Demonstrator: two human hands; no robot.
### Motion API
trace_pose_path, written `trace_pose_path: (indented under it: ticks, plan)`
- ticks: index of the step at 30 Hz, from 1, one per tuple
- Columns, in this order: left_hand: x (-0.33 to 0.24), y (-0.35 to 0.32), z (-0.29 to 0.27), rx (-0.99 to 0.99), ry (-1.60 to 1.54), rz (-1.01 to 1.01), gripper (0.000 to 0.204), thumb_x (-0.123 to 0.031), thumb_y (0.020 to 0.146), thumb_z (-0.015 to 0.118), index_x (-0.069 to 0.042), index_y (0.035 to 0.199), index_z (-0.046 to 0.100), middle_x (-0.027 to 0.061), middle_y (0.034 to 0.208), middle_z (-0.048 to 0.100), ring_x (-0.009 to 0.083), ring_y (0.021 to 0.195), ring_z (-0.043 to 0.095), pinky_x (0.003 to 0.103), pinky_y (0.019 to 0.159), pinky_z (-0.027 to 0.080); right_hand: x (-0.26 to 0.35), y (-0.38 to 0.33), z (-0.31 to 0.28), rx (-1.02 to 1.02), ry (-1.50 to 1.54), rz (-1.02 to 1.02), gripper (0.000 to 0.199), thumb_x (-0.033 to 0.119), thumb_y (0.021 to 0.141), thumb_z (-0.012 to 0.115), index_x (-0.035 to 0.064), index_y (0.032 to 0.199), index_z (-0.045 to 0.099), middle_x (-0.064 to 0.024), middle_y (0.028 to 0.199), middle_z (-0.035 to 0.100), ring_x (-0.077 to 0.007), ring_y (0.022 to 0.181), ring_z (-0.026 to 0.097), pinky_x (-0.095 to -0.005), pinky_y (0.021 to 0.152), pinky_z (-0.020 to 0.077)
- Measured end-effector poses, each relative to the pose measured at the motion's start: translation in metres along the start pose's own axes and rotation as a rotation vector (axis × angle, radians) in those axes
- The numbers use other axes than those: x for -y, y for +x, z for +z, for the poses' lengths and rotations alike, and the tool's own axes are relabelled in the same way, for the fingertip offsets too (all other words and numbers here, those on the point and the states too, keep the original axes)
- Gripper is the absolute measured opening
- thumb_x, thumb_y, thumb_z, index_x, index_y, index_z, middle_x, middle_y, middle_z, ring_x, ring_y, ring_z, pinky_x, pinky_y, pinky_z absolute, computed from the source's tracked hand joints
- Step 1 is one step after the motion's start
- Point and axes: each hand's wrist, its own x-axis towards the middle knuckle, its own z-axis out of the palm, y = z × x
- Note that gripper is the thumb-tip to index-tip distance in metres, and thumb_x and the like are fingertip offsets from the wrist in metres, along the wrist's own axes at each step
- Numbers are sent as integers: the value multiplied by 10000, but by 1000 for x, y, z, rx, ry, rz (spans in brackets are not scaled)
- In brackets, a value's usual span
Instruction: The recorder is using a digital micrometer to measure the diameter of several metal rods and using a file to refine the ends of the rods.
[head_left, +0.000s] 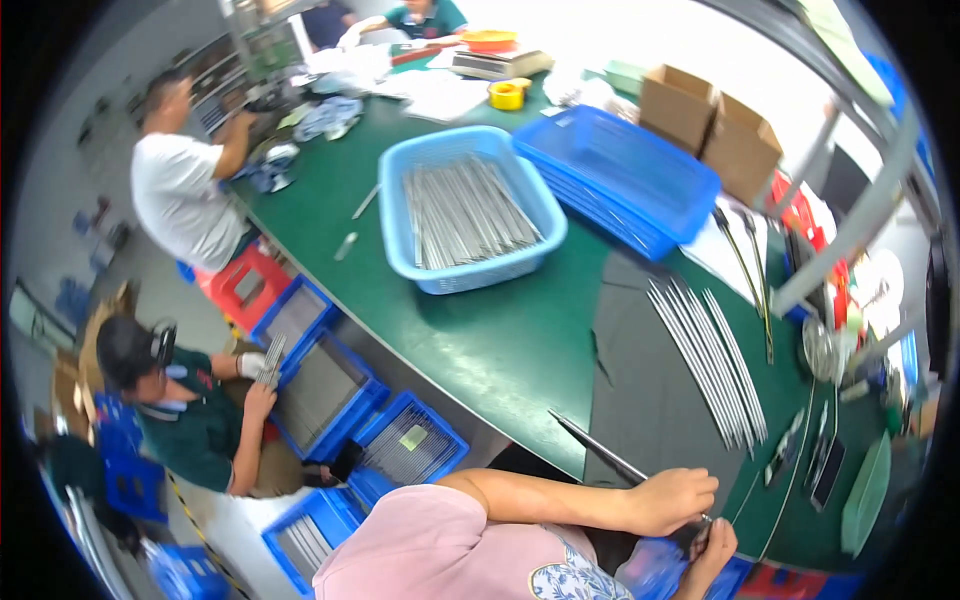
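My left hand (672, 500) is closed around a slim metal rod (603, 449), which slants from the far left down toward me. Close by, at the rod's near end, my right hand (711, 549) has its fingers pinched together around a small part of it. What exactly lies between those fingertips is too small to make out. Both hands are over the front edge of the green table. Beyond them, a row of several silver metal rods (706, 365) rests on a dark grey mat (635, 400).
A light blue basket (400, 255) full of thin metal rods stands mid-table, beside stacked blue trays (620, 170). Cardboard boxes (680, 108) and a metal frame (845, 220) are at the right. Left, a seated person (205, 420) handles rods beside blue crates (375, 395).
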Motion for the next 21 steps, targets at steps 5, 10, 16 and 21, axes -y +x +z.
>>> trace_pose_path:
  ticks: [5, 10, 16, 21]
  plan:
    - [3, 10, 4, -1, -9, 30, 163, -111, 660, 606, -22, 719, 483, 97, 787, 428, 268, 743, 441, 359, 602, 382, 36, 12, 18, 78, 141, 109, 265, 206, 842, 437, 22, 661, 495, 1, 531, 403, -58, 400, 300, -184, 347, 209]
    - [-22, -2, -26, -221, 111, 56, 144, -110, 684, 596, -24, 766, 514, 78, 757, 462, 256, 691, 465, 344, 564, 389, 58, 6, 31, 8, 212, 38, 239, 163, 849, 421, 96, 621, 397, 20, 551, 362, -43, 409, 259, -179, 352, 185]
    - [-8, -3, -10, 0, -742, -638, 387, -142, 774, 621, -20, 1106, 464, -19, 753, 503, 27, 630, 452, 192, 529, 388, 46, -3, 44, -51, 300, -288, 248, 230, 870, 396, 38, 718, 434, 29, 518, 288, -32, 400, 236, -168, 323, 170]
    - [-5, 13, -45, 10, -810, -698, 269, -121, 830, 524, -9, 1074, 537, 61, 887, 575, 106, 763, 544, 243, 681, 464, 38, 2, 58, 146, 518, -172, 293, 209, 875, 366, -34, 778, 497, 2, 541, 346, -65, 435, 296, -204, 387, 231]
